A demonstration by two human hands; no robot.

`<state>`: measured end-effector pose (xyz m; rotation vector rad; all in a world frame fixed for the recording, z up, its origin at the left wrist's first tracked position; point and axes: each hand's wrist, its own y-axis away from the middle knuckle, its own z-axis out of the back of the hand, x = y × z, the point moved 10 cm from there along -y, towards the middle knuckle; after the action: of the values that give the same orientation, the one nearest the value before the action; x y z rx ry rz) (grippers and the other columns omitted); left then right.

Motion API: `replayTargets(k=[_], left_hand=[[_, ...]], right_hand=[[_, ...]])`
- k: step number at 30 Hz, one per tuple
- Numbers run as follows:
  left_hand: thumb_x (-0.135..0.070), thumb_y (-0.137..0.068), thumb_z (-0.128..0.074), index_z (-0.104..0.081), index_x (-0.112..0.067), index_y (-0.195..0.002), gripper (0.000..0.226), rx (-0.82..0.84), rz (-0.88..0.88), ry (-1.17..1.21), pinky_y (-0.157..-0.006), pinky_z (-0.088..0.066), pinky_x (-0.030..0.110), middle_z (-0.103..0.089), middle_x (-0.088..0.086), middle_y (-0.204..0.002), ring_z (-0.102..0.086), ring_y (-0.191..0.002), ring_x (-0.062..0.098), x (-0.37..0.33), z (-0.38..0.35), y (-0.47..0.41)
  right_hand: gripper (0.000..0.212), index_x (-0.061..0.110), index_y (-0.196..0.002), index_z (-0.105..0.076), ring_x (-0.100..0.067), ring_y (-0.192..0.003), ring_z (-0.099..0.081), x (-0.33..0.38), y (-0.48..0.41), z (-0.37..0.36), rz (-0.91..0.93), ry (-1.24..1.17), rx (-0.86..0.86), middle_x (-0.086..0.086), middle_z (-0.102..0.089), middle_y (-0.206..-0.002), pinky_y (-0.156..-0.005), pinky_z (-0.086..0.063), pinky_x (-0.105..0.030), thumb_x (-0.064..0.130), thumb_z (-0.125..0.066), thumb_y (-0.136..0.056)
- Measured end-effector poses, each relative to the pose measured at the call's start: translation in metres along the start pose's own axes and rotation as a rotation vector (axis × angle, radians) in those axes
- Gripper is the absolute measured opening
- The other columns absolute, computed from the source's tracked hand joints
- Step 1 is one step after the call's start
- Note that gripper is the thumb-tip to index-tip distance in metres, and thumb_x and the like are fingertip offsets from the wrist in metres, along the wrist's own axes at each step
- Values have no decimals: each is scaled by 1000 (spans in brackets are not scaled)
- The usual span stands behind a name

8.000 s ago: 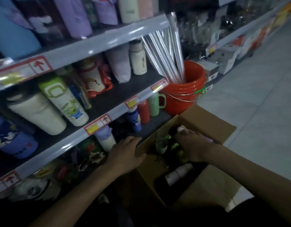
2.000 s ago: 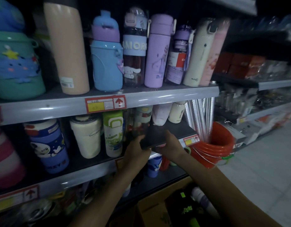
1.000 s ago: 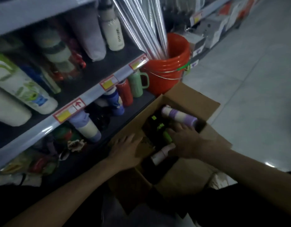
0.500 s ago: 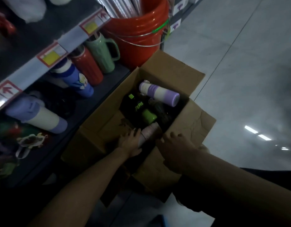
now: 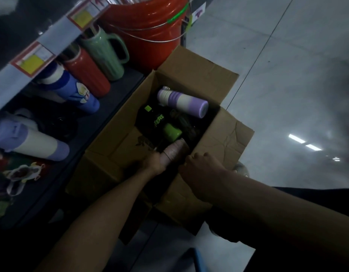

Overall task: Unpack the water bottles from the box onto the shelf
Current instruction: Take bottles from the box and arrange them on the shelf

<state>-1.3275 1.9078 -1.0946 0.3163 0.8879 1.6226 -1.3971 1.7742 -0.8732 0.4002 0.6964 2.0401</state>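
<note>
Box [image 5: 191,75] on floor [image 5: 287,85] beside shelf [image 5: 118,93]; left fingers [image 5: 157,162] grip pink bottle [image 5: 175,150], right fingers [image 5: 192,160] unclear

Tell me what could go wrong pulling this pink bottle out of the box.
The left hand holds the pink bottle at one end only, so it could slip. Its far end lies right by the black and green bottle, which may snag or shift. The right hand curls over the box wall, so a quick lift might bump it.
</note>
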Motion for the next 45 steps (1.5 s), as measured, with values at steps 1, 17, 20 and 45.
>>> replayTargets(k=[1, 17, 20, 45], left_hand=[[-43, -86, -69, -70, -12, -112, 40, 9, 33, 73, -82, -56, 39, -72, 11, -111, -68, -101, 33, 4, 0, 1], [-45, -86, -75, -55, -17, -138, 62, 216, 118, 793, -102, -48, 44, -66, 2, -123, -58, -117, 23, 33, 91, 115], [-39, -92, -69, -65, -14, -128, 44, 208, 108, 980, -80, -59, 32, -79, 3, -99, -73, -92, 18, 28, 126, 145], [-41, -66, -78, -65, -14, -131, 72, -106, -385, 1686, -77, -49, 42, -67, 21, -117, -65, -97, 29, 31, 273, 288]], right_hand=[[44, 15, -144, -46, -30, -124, -54, 2, 1, -3, 15, 6, 11, -10, -51, -142, -89, -43, -38, 25, -52, -102], [48, 14, -144, -50, -30, -132, -53, 18, 16, 7, 73, 31, 75, -9, -52, -146, -99, -49, -40, 19, -57, -97], [44, 14, -138, -56, -31, -128, -57, 25, 12, 21, 65, 45, 56, -9, -58, -138, -100, -52, -42, 24, -63, -95], [51, 6, -131, -61, -35, -116, -67, 67, 28, 227, 384, -1938, -378, -13, -72, -123, -104, -50, -44, 32, -71, -88]])
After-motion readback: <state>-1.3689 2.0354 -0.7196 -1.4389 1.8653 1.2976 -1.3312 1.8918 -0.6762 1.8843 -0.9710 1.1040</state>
